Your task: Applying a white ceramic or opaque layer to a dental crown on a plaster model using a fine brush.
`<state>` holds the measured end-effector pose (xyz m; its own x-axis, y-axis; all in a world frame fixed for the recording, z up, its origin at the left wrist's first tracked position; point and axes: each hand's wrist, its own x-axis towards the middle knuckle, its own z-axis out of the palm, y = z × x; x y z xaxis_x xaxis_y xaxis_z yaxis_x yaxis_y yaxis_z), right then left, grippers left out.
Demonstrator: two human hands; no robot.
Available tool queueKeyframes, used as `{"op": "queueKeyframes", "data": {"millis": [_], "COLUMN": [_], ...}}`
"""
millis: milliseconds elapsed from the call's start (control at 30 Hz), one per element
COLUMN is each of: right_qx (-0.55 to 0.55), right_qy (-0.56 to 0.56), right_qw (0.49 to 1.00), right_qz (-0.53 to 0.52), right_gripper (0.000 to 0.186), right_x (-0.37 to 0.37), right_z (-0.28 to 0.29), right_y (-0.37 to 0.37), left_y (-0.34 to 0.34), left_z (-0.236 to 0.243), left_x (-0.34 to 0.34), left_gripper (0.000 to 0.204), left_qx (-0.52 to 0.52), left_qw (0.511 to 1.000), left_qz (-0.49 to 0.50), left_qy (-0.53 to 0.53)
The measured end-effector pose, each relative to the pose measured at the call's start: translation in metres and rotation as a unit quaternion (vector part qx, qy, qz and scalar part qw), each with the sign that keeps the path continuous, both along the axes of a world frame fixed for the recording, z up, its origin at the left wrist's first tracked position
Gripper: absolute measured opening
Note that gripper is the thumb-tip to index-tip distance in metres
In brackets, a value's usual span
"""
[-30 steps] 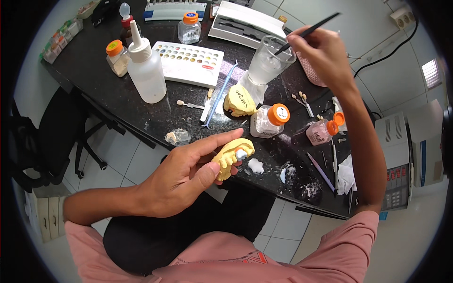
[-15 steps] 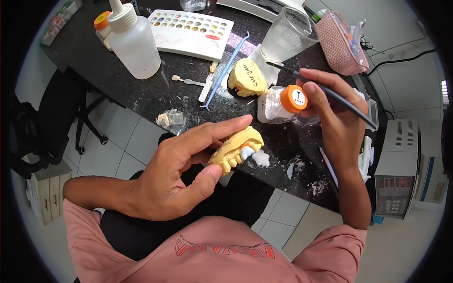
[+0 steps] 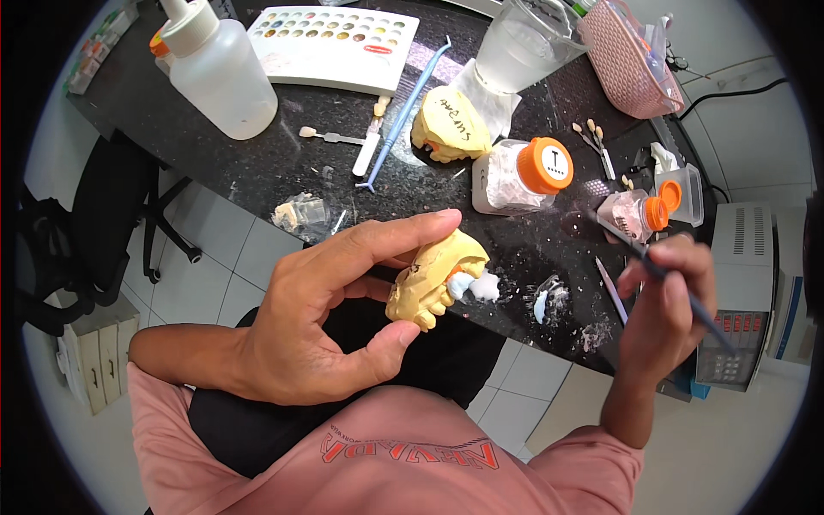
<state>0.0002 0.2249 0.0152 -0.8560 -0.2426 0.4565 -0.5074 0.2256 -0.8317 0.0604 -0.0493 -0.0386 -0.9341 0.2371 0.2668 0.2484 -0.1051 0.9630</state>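
Across a black speckled countertop (image 3: 275,176), crumbs of powder and small tools are scattered; clock directions here are taken from the nearest model. That yellow plaster dental model (image 3: 446,257) is pinched between the thumb and fingers of the left hand (image 3: 343,287), just before the counter's edge, its pale-blue tooth build-up (image 3: 460,285) facing three o'clock. Just beyond, also at three, a white paste mound (image 3: 487,287) is left on the counter. Well out at three, a slim dark-handled brush (image 3: 642,251) is held in the bent fingers of the blurred right hand (image 3: 674,300); its tip is aimed toward a small pink-filled jar (image 3: 616,209) with an orange cap, though contact cannot be told. Since half a second ago, the brush has been carried there from over the folded white tissue (image 3: 493,105); the wiping is judged to be left behind, and nothing is being applied to the tooth. Compared with that earlier frame, the model has been turned slightly and the pink-filled jar, then covered by the right hand, has been revealed. Farther off, an orange-capped jar of white powder (image 3: 502,184) is seen at one o'clock, a second yellow plaster model (image 3: 451,120) at twelve, and a white rectangular colour palette (image 3: 326,64) at eleven.
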Motion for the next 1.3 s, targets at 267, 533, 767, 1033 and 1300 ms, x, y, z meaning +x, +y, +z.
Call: {"op": "queueKeyframes", "data": {"millis": [267,533,767,1033,1300], "right_qx": [-0.087,-0.088,-0.072,-0.065,-0.011], "right_qy": [-0.121,-0.136,-0.156,-0.181,-0.154], "right_qw": [0.989,0.987,0.985,0.981,0.988], "right_qz": [0.01,0.007,-0.021,-0.02,-0.029], "right_gripper": [0.019,0.013,0.012,0.012,0.015], "right_x": [0.046,0.048,0.049,0.048,0.048], "right_z": [-0.028,-0.037,-0.037,-0.036,-0.035], "right_y": [-0.014,-0.011,-0.011,-0.014,-0.015], "left_y": [-0.005,-0.001,-0.005,-0.002,-0.004], "left_z": [-0.005,-0.005,-0.012,-0.016,-0.017], "left_x": [0.0,0.002,0.002,0.001,0.001], "left_gripper": [0.067,0.085,0.085,0.087,0.09], "left_qx": [-0.056,-0.022,-0.026,-0.014,-0.026], "left_qw": [0.997,0.999,0.999,1.0,1.0], "left_qz": [-0.002,-0.018,-0.022,-0.004,-0.01], "left_qy": [0.05,-0.025,0.002,0.012,-0.003]}}
